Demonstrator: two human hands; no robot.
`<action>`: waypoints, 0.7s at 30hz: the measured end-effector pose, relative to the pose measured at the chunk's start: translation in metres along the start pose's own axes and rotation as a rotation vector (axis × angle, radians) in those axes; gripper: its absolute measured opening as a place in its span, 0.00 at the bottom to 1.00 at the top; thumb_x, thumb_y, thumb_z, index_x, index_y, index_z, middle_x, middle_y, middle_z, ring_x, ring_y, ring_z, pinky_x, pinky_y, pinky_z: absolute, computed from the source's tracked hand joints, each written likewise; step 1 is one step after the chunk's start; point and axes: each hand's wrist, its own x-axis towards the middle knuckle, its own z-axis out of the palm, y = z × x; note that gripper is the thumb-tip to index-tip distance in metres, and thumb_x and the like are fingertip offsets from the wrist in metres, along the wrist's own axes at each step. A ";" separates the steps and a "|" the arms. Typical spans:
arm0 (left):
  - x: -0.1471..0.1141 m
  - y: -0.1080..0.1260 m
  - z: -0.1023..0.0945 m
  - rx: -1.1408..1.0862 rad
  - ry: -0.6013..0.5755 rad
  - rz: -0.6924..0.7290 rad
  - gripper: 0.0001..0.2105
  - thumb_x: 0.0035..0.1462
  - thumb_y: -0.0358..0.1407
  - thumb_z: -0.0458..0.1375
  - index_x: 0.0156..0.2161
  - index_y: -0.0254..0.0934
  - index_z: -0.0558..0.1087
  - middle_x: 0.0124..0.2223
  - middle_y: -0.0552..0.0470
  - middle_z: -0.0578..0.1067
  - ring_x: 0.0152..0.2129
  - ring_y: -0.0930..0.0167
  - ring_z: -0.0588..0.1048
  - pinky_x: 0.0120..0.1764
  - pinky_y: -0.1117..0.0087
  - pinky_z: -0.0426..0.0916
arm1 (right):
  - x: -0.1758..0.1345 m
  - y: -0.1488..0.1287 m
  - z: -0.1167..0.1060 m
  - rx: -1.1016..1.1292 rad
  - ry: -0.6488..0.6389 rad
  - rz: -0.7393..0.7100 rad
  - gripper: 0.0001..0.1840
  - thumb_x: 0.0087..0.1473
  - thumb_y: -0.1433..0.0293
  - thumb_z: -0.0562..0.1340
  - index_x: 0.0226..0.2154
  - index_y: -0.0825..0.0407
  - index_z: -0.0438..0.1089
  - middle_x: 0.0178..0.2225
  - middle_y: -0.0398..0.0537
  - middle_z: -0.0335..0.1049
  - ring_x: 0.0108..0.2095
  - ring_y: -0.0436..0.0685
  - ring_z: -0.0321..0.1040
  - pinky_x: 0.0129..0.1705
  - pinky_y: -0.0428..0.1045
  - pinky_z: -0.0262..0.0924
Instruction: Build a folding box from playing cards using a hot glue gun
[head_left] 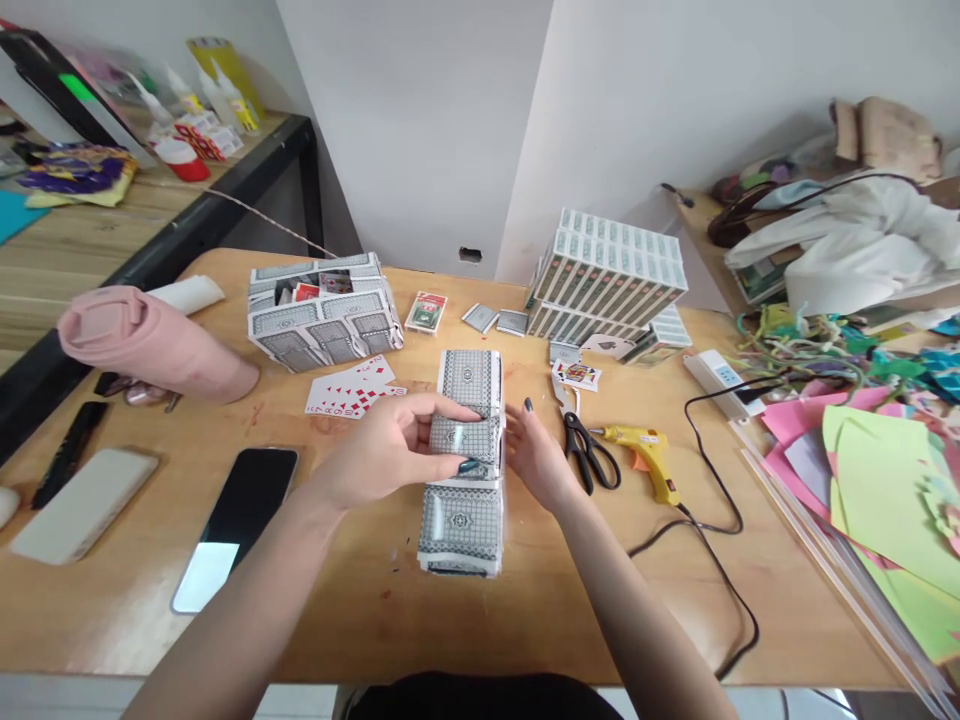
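In the middle of the table lies a long narrow block built from grey-patterned playing cards point(461, 518), running away from me. My left hand point(379, 450) reaches over it from the left, its thumb and forefinger pinching a folded playing card point(452, 437) at the block's middle. My right hand point(541, 458) is at the block's right side, thumb raised and apart from the fingers. Its fingertips are partly hidden beside the block, so firm contact is hard to judge. Several face-up diamond cards point(341, 392) are fanned out beyond my left hand.
A card-built box point(326, 325) and stacked card packs point(611, 265) stand at the back. Right of the block lie black-handled scissors point(589, 450) and a yellow glue gun point(645, 455) with its cord. A phone point(244, 520), power bank point(86, 505) and pink roll point(157, 345) are left.
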 end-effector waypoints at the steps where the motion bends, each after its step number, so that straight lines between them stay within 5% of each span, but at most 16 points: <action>1: 0.000 0.001 0.001 -0.044 0.005 0.034 0.19 0.42 0.30 0.66 0.43 0.39 0.75 0.36 0.51 0.78 0.32 0.70 0.77 0.33 0.71 0.73 | 0.001 0.001 -0.002 0.050 -0.055 0.063 0.29 0.46 0.46 0.61 0.41 0.50 0.72 0.46 0.51 0.72 0.48 0.62 0.68 0.49 0.57 0.64; 3: 0.001 0.000 0.002 -0.090 0.011 0.088 0.19 0.41 0.30 0.66 0.42 0.39 0.75 0.37 0.52 0.78 0.32 0.71 0.77 0.34 0.72 0.73 | 0.001 0.001 -0.005 0.116 -0.104 0.125 0.28 0.43 0.46 0.63 0.38 0.50 0.73 0.42 0.49 0.75 0.48 0.63 0.69 0.49 0.57 0.64; 7: 0.001 -0.012 0.002 -0.020 0.033 0.124 0.18 0.44 0.31 0.66 0.44 0.43 0.76 0.43 0.50 0.75 0.38 0.68 0.76 0.40 0.66 0.74 | 0.000 0.002 -0.013 0.179 0.015 0.084 0.21 0.39 0.55 0.69 0.35 0.48 0.74 0.36 0.46 0.77 0.44 0.64 0.72 0.48 0.57 0.65; 10: -0.001 -0.025 0.000 0.276 0.226 0.225 0.15 0.49 0.33 0.63 0.44 0.47 0.76 0.54 0.50 0.68 0.50 0.63 0.69 0.51 0.58 0.69 | 0.001 0.001 -0.019 0.178 0.052 0.013 0.21 0.39 0.58 0.69 0.38 0.49 0.74 0.36 0.46 0.77 0.42 0.64 0.73 0.47 0.57 0.66; 12: -0.005 -0.032 0.000 0.461 0.351 0.263 0.14 0.50 0.33 0.62 0.44 0.47 0.77 0.50 0.50 0.68 0.50 0.63 0.68 0.55 0.54 0.64 | 0.000 0.000 -0.021 0.142 0.059 -0.047 0.23 0.40 0.60 0.69 0.41 0.50 0.73 0.39 0.47 0.77 0.42 0.63 0.73 0.47 0.57 0.66; 16: -0.011 -0.040 0.007 0.395 0.264 0.163 0.20 0.55 0.29 0.55 0.52 0.47 0.71 0.44 0.51 0.69 0.39 0.70 0.73 0.47 0.60 0.72 | -0.003 -0.004 -0.020 0.081 0.091 -0.115 0.26 0.42 0.61 0.69 0.45 0.51 0.70 0.43 0.48 0.75 0.44 0.63 0.72 0.49 0.56 0.64; 21: -0.015 -0.045 0.021 0.258 0.246 0.108 0.21 0.59 0.34 0.52 0.58 0.45 0.65 0.52 0.48 0.68 0.49 0.69 0.71 0.52 0.62 0.67 | -0.010 -0.012 -0.020 -0.001 0.148 -0.173 0.28 0.42 0.62 0.70 0.47 0.52 0.68 0.45 0.50 0.74 0.46 0.64 0.71 0.50 0.56 0.63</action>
